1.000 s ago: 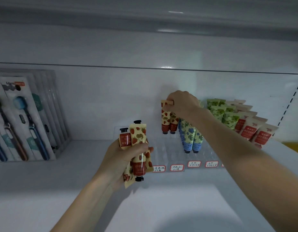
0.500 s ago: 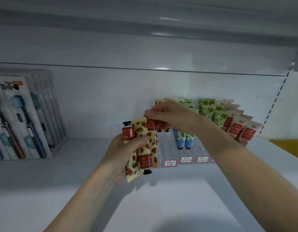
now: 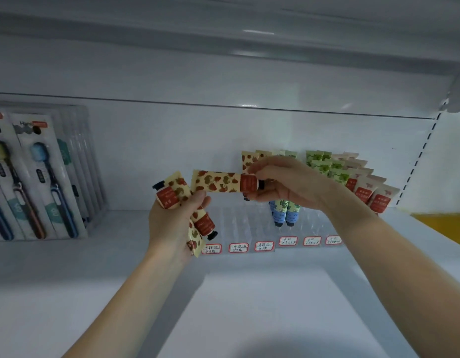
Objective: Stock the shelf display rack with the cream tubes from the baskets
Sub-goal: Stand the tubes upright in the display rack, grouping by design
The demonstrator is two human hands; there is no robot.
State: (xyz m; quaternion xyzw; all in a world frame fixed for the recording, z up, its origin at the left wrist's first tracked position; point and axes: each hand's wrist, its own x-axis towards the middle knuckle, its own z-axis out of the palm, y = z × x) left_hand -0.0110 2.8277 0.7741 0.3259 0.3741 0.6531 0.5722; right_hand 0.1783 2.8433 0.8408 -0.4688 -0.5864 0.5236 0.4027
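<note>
My right hand (image 3: pixel 285 183) pinches a strawberry cream tube (image 3: pixel 218 184) by its red cap end, holding it level in front of the clear display rack (image 3: pixel 249 223). My left hand (image 3: pixel 172 220) grips a bunch of strawberry tubes (image 3: pixel 175 193), some pointing up, one (image 3: pixel 204 224) cap down; its thumb touches the level tube's flat end. In the rack stand strawberry tubes (image 3: pixel 248 160) at the back, blue tubes (image 3: pixel 284 211), green tubes (image 3: pixel 324 166) and pink tubes (image 3: pixel 371 192). The baskets are out of sight.
Toothbrush packs (image 3: pixel 42 177) stand at the left of the white shelf (image 3: pixel 94 280). Handwritten price labels (image 3: pixel 238 247) line the rack's front edge. An upper shelf (image 3: pixel 223 47) hangs overhead. A yellow surface (image 3: pixel 446 226) shows at the far right.
My right hand came back from the rack's rear row to the bunch in my left hand and drew one strawberry tube out sideways to the right.
</note>
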